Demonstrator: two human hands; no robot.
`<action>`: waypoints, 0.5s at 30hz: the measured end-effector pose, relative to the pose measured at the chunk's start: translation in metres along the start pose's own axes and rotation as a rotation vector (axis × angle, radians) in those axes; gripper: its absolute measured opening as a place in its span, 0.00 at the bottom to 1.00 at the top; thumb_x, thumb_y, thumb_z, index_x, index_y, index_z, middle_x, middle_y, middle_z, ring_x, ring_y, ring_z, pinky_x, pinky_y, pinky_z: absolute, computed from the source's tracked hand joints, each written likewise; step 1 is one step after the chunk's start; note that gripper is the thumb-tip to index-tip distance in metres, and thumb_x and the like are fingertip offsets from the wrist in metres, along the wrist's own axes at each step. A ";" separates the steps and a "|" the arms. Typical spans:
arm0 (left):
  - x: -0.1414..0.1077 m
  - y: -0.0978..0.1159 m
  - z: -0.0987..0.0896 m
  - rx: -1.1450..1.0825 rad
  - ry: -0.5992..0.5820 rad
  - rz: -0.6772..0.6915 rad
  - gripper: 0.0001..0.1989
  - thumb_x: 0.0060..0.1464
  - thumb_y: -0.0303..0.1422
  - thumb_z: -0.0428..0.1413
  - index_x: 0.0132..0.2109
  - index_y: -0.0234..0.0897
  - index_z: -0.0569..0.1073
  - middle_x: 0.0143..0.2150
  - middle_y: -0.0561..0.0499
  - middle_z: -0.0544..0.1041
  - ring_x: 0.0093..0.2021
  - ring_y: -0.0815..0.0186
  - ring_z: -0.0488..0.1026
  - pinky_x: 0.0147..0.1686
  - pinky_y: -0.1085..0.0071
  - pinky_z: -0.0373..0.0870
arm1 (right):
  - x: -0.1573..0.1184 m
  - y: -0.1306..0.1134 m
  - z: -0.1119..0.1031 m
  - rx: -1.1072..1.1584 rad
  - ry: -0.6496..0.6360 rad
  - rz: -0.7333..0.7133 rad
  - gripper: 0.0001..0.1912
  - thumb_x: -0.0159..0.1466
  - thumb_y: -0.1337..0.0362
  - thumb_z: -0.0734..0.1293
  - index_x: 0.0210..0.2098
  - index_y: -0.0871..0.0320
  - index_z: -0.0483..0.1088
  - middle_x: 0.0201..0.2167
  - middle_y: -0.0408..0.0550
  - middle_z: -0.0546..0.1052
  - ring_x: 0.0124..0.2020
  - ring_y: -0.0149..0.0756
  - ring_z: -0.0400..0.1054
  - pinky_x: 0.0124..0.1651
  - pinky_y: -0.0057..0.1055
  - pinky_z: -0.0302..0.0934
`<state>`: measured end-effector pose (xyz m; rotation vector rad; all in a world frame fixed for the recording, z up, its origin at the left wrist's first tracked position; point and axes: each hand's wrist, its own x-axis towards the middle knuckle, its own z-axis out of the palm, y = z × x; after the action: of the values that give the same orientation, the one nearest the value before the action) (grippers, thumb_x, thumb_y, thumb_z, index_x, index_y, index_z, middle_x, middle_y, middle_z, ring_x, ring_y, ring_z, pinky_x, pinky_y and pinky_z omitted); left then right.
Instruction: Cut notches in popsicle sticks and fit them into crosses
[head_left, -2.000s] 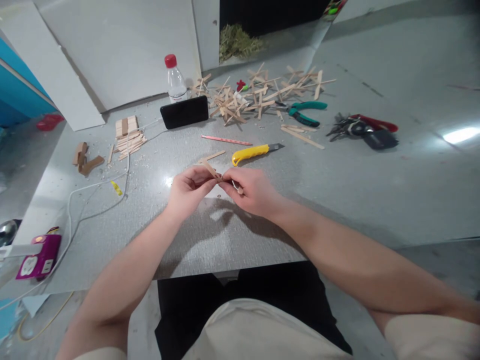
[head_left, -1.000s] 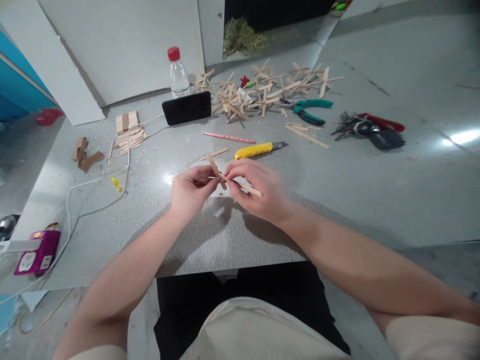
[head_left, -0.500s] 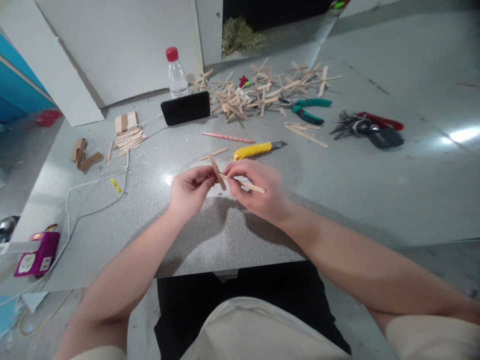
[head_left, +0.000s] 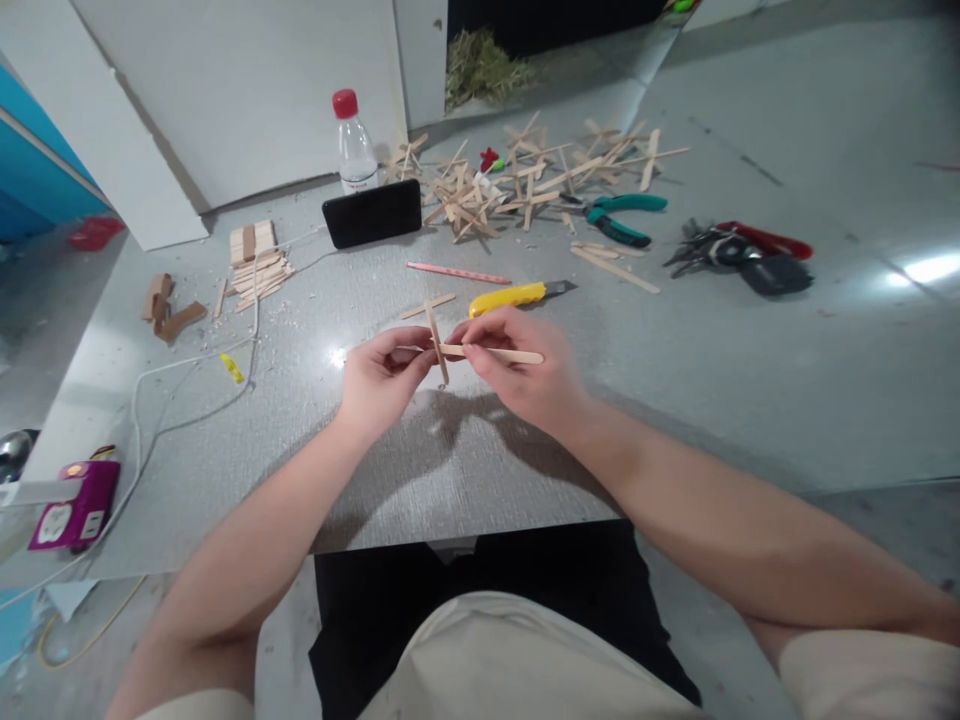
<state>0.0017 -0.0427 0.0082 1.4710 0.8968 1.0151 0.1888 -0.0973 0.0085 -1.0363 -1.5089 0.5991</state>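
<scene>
Two flat wooden sticks cross between my hands above the grey table. One wooden stick (head_left: 436, 342) stands nearly upright in the view, pinched near its middle by my left hand (head_left: 384, 378). The other wooden stick (head_left: 517, 356) lies sideways, its left end meeting the first stick, with the fingers of my right hand (head_left: 525, 368) closed round it. How the two are joined is hidden by the fingers. Just beyond my right hand lies a yellow utility knife (head_left: 506, 299), its blade pointing right. A loose stick (head_left: 427, 307) rests behind my left hand.
Behind are a pink pencil (head_left: 459, 272), a black phone (head_left: 373, 215), a bottle (head_left: 355, 150) and a heap of crossed sticks (head_left: 465, 205). Pliers (head_left: 619, 218) and keys (head_left: 739, 258) lie right. At left are stacked sticks (head_left: 259, 275), a white cable (head_left: 138, 420) and a purple box (head_left: 94, 505).
The stick in my right hand has turned to lie more level, and my right hand has shifted slightly right. The stick in my left hand now appears more edge-on and upright.
</scene>
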 end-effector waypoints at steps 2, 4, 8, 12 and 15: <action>0.000 0.001 0.000 0.002 0.009 0.000 0.12 0.51 0.34 0.70 0.43 0.37 0.82 0.35 0.49 0.85 0.34 0.63 0.84 0.34 0.70 0.80 | 0.001 0.003 0.000 0.046 -0.004 0.037 0.02 0.70 0.65 0.68 0.39 0.53 0.71 0.40 0.46 0.82 0.38 0.36 0.79 0.42 0.35 0.74; -0.001 0.003 0.000 0.001 0.014 0.000 0.12 0.51 0.34 0.70 0.42 0.37 0.82 0.34 0.49 0.85 0.33 0.64 0.84 0.33 0.71 0.80 | 0.001 0.005 -0.001 0.072 -0.010 0.063 0.03 0.70 0.63 0.69 0.39 0.53 0.71 0.40 0.46 0.82 0.38 0.36 0.79 0.41 0.36 0.74; -0.001 0.004 0.000 -0.018 0.012 -0.008 0.10 0.52 0.34 0.70 0.41 0.36 0.82 0.33 0.49 0.85 0.34 0.63 0.84 0.32 0.72 0.80 | 0.002 0.008 0.000 0.095 -0.009 0.057 0.03 0.70 0.62 0.69 0.39 0.52 0.72 0.40 0.45 0.82 0.40 0.37 0.79 0.44 0.36 0.75; 0.001 -0.001 -0.001 -0.061 0.005 -0.020 0.10 0.54 0.36 0.68 0.42 0.37 0.81 0.36 0.49 0.85 0.36 0.63 0.85 0.37 0.69 0.82 | 0.002 0.009 0.001 0.101 -0.007 0.004 0.03 0.71 0.62 0.69 0.39 0.51 0.72 0.40 0.45 0.82 0.42 0.37 0.79 0.46 0.36 0.76; 0.003 -0.002 -0.001 -0.102 -0.012 -0.035 0.12 0.58 0.40 0.66 0.44 0.38 0.80 0.40 0.49 0.85 0.37 0.64 0.85 0.42 0.67 0.83 | 0.002 0.006 0.001 0.044 -0.013 -0.074 0.02 0.71 0.65 0.67 0.40 0.51 0.71 0.41 0.45 0.81 0.41 0.36 0.79 0.46 0.36 0.75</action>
<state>0.0013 -0.0395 0.0067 1.3699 0.8470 1.0102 0.1895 -0.0927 0.0041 -0.9409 -1.5319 0.5857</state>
